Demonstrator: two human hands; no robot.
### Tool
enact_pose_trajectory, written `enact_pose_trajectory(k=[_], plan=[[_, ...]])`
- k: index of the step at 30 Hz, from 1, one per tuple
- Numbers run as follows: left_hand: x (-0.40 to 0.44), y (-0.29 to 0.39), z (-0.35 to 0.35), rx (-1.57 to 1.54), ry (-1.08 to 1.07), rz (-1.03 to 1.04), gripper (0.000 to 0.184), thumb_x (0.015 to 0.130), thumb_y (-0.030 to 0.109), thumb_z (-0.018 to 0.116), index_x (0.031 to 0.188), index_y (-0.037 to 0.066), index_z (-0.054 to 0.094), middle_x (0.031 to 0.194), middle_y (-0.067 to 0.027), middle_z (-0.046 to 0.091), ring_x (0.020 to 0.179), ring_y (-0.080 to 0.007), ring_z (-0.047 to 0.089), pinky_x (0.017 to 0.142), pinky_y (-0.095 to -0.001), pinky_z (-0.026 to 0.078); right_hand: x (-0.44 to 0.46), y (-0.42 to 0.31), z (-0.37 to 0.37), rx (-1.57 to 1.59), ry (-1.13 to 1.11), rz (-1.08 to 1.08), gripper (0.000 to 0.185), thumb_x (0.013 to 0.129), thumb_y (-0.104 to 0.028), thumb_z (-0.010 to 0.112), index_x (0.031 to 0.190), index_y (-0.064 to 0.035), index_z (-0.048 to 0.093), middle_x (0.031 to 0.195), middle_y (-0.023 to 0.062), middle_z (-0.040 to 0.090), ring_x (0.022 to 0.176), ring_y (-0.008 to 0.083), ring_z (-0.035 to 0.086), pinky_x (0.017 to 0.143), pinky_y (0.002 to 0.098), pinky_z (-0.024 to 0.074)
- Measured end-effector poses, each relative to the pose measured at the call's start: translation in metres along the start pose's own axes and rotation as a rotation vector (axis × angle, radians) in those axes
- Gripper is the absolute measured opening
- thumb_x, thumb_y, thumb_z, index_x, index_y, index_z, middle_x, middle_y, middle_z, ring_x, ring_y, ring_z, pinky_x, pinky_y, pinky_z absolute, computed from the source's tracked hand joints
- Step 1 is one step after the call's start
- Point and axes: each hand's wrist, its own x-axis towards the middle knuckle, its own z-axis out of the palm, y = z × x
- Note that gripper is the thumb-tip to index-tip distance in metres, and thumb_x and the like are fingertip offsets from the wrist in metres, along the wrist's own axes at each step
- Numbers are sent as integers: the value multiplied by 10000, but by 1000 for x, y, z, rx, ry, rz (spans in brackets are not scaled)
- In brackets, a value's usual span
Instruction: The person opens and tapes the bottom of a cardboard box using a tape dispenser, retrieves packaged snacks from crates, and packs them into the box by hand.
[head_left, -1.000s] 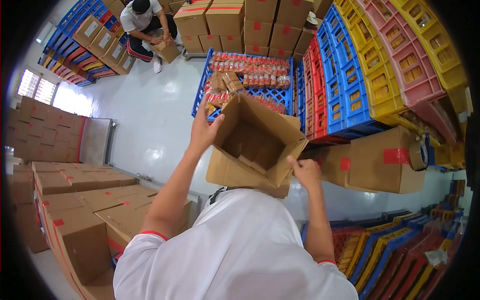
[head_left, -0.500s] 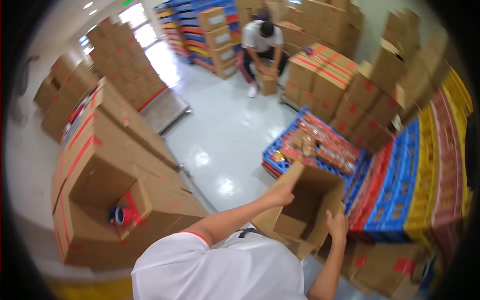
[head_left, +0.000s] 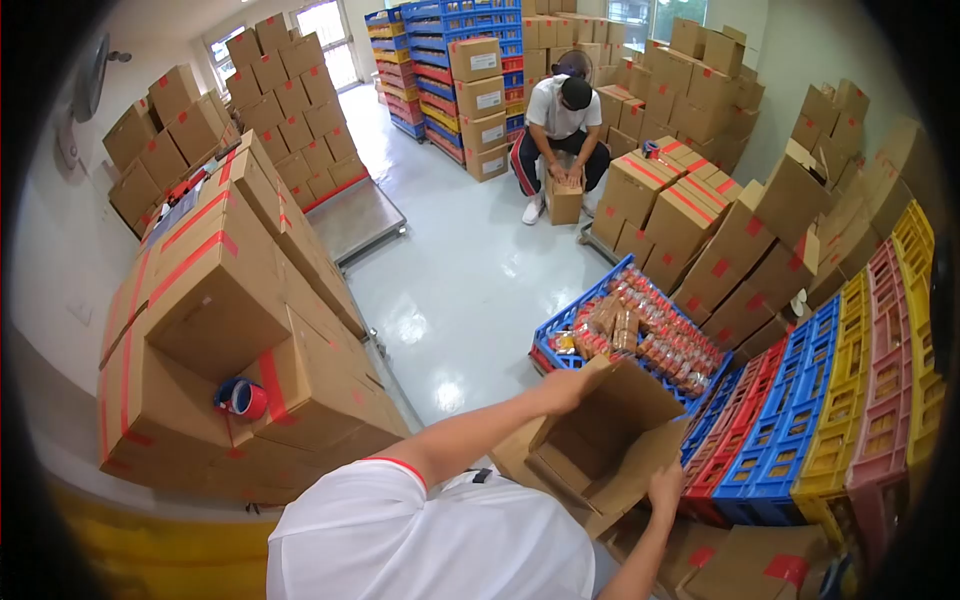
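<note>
An open cardboard box (head_left: 607,428) is tilted in front of my body, its inside bare and its flaps folded outward. My left hand (head_left: 572,389) is closed on the box's far left edge. At the near right side, my right hand (head_left: 666,490) grips the opposite edge. Just beyond the box sits a blue crate (head_left: 549,331) holding packaged food (head_left: 655,335) in clear wrappers, several brown packs among them.
Stacked crates (head_left: 775,430) stand close on my right. A taped carton stack (head_left: 215,290) with a tape roll (head_left: 246,400) is on my left. A seated person (head_left: 562,125) presses on a small box (head_left: 565,203). A flat trolley (head_left: 360,222) stands behind.
The view has tilted upward, showing more of the room. The box has tipped in my hands, and both hands keep their hold on its edges.
</note>
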Motion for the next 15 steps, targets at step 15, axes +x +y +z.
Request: enact_pose_trajectory(k=[15], plan=[[-9, 54, -9, 100, -179, -91, 459, 857, 127, 590, 1302, 14, 570, 1165, -284, 693, 1095, -450, 675, 929, -524, 538, -20, 2, -10, -74, 17, 99, 404, 845, -188, 665, 1203, -2, 684, 1076, 270, 733, 1068, 431, 693, 934, 498, 537]])
